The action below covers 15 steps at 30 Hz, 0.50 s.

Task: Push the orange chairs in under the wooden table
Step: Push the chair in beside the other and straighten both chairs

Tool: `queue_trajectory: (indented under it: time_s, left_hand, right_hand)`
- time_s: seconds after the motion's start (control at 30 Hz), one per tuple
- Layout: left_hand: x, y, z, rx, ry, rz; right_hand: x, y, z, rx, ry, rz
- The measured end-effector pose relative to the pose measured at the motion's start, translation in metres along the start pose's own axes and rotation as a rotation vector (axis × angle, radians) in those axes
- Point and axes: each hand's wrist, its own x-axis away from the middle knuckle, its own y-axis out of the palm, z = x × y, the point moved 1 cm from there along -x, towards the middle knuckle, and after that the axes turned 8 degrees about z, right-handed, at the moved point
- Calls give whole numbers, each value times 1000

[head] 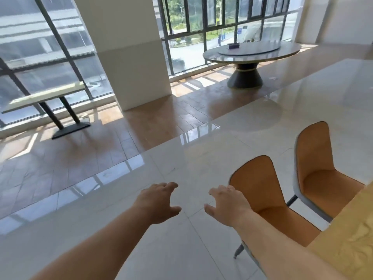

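Observation:
Two orange chairs stand at the lower right, their seats facing a light wooden table (347, 237) whose corner fills the bottom right. The nearer orange chair (260, 184) has its seat partly under the table edge. The farther orange chair (314, 156) stands just behind it, seat also reaching the table edge. My right hand (226, 205) hovers with fingers spread, just left of the nearer chair's backrest, fingertips close to its rim; contact cannot be told. My left hand (159, 201) is held out over the floor, fingers apart, holding nothing.
Glossy white floor tiles (181, 154) spread ahead, with brown tiles beyond. A white pillar (129, 57) stands at the back centre. A round pedestal table (250, 53) stands at the back right, a narrow bench table (46, 98) at the left by the windows.

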Motion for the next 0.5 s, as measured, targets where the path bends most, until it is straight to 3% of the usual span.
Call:
queue_trajectory:
  time_s: [0.27,0.5]
  left_hand:
    - [-186,-67,-89,-32,-36,83]
    - [-371,-70,-89,5,176,75]
  right_hand:
    - [-214,-38,-23,0,-74,120]
    - [-351,-49,30,81,55,179]
